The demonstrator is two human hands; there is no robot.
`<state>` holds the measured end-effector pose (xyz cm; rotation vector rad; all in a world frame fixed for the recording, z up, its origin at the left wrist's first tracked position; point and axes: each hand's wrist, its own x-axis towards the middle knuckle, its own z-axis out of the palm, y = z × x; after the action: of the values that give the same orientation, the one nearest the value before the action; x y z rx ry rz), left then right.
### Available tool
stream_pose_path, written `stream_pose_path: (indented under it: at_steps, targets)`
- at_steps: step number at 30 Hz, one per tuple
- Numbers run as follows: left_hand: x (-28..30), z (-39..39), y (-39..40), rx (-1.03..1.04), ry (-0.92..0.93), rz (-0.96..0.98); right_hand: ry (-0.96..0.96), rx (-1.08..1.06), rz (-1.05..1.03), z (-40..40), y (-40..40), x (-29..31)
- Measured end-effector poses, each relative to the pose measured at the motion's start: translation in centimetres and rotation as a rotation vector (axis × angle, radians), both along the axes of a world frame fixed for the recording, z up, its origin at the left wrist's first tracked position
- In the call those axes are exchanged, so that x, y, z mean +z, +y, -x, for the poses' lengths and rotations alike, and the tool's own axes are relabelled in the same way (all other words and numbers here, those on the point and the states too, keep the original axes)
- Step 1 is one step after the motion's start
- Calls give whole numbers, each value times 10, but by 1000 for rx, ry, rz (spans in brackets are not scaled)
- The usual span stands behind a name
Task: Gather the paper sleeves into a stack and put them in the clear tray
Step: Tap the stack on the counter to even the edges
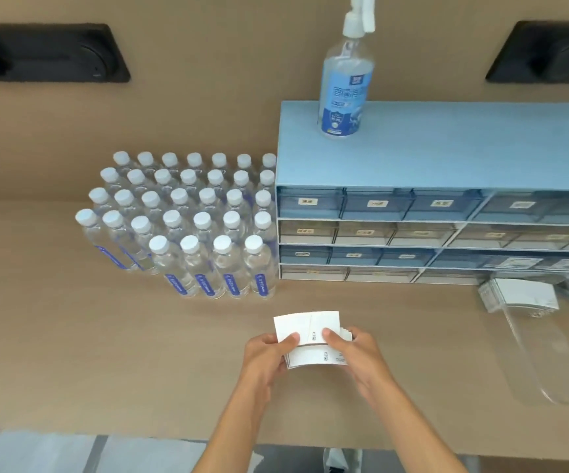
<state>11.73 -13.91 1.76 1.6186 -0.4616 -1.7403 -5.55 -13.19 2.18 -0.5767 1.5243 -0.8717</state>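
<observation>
Brown tabletop [71,336]. Left hand [269,356] and right hand [361,353] both pinch paper sleeves [310,331], thumbs on top, well left of clear tray [556,363]. Light, flexible, slippery stack; likely best gripped at opposite side edges.

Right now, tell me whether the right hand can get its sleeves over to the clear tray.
Probably yes. The right hand shares the paper sleeves with the left hand, and only bare table lies between it and the clear tray, which already holds a stack.
</observation>
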Motion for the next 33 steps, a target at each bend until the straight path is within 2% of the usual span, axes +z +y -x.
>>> stream_pose_path:
  at_steps: [6,11,22,29,33]
  targets:
    - [1,70,2,-52,-19,14,19,-1,7,72,4,-8]
    - [-5,102,-2,-92,-110,35,34,0,-1,105,3,-16]
    - [-28,103,-11,-241,-302,257,40,58,114,112,2,-37]
    - [-42,90,-10,-339,-482,499,186,155,223,101,3,-50]
    - [-59,84,2,-326,-542,563,251,193,286,95,13,-56]
